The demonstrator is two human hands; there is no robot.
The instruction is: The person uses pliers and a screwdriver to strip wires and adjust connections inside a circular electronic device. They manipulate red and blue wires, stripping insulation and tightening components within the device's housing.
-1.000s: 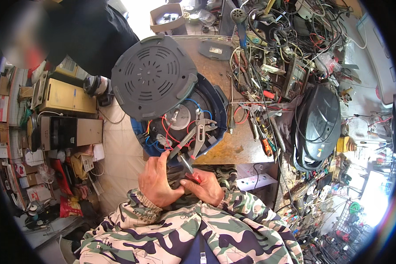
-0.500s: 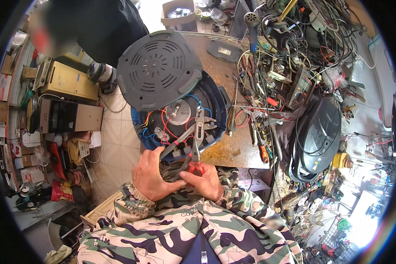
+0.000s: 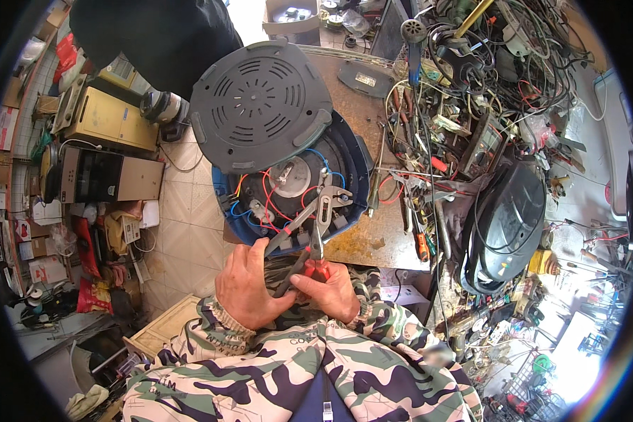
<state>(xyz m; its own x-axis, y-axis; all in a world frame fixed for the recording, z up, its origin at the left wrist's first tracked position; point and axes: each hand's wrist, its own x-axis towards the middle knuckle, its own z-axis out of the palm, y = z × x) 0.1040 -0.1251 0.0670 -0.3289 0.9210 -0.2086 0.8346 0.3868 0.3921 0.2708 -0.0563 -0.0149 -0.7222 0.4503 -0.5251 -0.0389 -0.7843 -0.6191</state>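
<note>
My left hand (image 3: 244, 287) spans the spread dark handles of a pair of slip-joint pliers (image 3: 324, 211), index finger on one handle, thumb by the other. My right hand (image 3: 335, 290) is closed at the pliers' lower handle, thumb pressed over it. Red grips also show in the right fingers; whether they belong to a second tool I cannot tell. The pliers' jaws point away from me, over an opened round appliance base (image 3: 360, 190) in dark blue. Red, blue and yellow wires and a grey metal disc (image 3: 292, 177) show inside. Its black vented cover (image 3: 260, 105) leans over the far left side.
The base rests on a brown worktable (image 3: 401, 243). Tangled cables (image 3: 464, 70) and hand tools crowd its right side, with a screwdriver (image 3: 421, 246) near the edge. A black oval housing (image 3: 506, 225) stands farther right. A person in dark clothing (image 3: 155, 42) is at far left.
The pliers have shifted slightly right over the base, and more red grip shows in my right hand. My left hand's fingers have spread a little. The view has moved slightly.
</note>
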